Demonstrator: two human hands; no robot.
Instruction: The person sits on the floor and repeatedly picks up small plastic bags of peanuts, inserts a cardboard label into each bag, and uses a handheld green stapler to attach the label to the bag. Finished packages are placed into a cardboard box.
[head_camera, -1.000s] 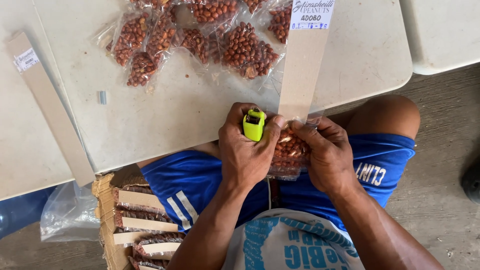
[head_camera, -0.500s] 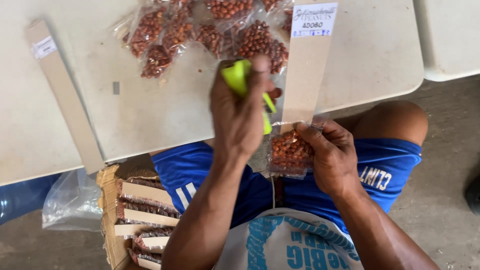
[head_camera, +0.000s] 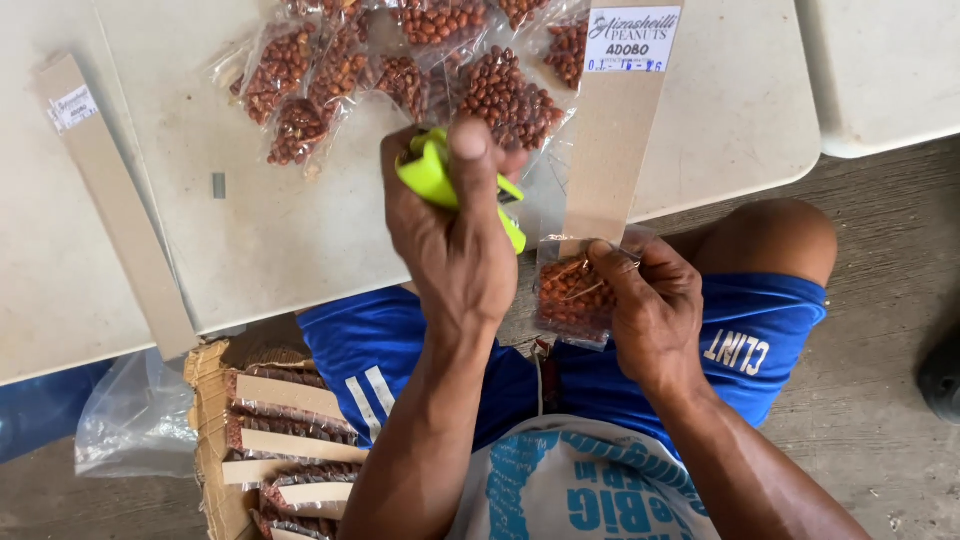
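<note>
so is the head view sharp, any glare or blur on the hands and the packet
Head view: even, soft daylight, no hard shadows. The left hand and its yellow-green stapler are slightly motion-softened; the right hand and its peanut packet read sharper. Faint sheen on the clear bags on the white table; mild wide-angle bend at the edges.

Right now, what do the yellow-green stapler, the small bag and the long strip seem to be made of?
Stapler in the left hand: likely smooth plastic, bright even colour. Small bag at the right hand: thin clear plastic film, glossy, nuts visible through it. Long strip: apparently matte brown cardboard with a white label.
</note>
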